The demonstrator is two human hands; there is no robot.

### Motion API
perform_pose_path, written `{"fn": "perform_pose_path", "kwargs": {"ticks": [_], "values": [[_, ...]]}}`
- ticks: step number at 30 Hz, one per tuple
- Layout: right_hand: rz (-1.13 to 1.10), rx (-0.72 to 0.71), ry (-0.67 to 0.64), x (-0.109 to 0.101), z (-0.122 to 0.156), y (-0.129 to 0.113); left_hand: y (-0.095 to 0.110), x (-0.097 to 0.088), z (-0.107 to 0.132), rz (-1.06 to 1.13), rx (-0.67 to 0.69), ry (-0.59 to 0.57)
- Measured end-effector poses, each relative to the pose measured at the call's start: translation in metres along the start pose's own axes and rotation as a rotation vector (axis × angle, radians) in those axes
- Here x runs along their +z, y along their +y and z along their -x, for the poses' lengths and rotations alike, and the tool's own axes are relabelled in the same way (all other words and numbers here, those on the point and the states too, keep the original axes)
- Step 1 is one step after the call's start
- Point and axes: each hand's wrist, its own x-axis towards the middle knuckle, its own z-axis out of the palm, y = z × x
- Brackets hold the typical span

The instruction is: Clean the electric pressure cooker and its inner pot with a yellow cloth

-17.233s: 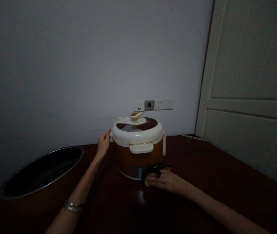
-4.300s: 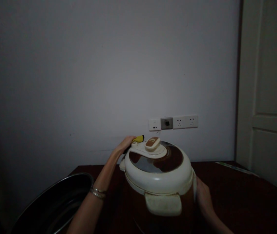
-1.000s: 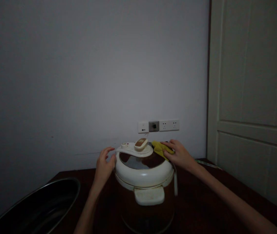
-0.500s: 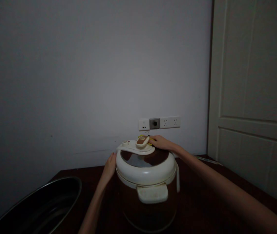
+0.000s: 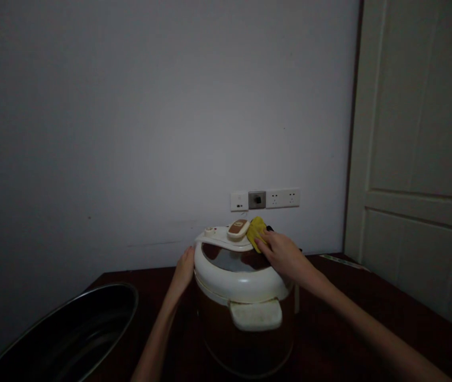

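Note:
An electric pressure cooker point(image 5: 245, 286) stands upright before me, with a white lid rim, a dark glossy top panel and a brown body. My left hand point(image 5: 185, 268) grips the left side of its lid rim, the fingertips partly hidden by the cooker. A yellow cloth point(image 5: 256, 232) is pinched in my right hand point(image 5: 283, 253), pressed on the right of the lid beside the brown-and-white lid knob point(image 5: 238, 228). The lid is on. A white side handle point(image 5: 256, 315) faces me.
A large dark metal basin point(image 5: 70, 334) with a shiny rim stands at the left on the dark red table point(image 5: 353, 307). Behind are a pale wall with sockets point(image 5: 282, 198) and a panelled door point(image 5: 417, 159). A flat strip point(image 5: 343, 261) lies near the table's back edge.
My right hand has come from behind the lid knob toward me, onto the lid's right side, so the yellow cloth now shows. My left hand stays at the cooker's side. The view has shifted slightly.

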Motion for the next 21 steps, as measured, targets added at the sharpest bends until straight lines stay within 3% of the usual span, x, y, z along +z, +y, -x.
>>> {"fn": "perform_pose_path", "kwargs": {"ticks": [9, 13, 15, 18, 20, 21], "values": [[-0.281, -0.178, 0.046, -0.014, 0.024, -0.042, -0.002, 0.0, -0.002, -0.023, 0.03, 0.013], [-0.438, -0.113, -0.036, -0.036, 0.031, -0.039, -0.005, -0.001, -0.004, -0.053, 0.039, -0.003], [-0.438, 0.01, 0.07, -0.047, 0.028, -0.029, -0.005, -0.002, -0.004, -0.067, 0.036, -0.001], [-0.383, 0.159, 0.351, -0.048, 0.007, -0.009, -0.006, -0.002, -0.004, -0.081, 0.035, -0.012], [-0.376, 0.187, 0.416, -0.036, -0.016, 0.001, -0.006, -0.002, -0.005, -0.094, 0.039, -0.018], [-0.378, 0.204, 0.387, -0.027, -0.029, 0.003, -0.006, -0.002, -0.005, -0.102, 0.041, -0.018]]}}
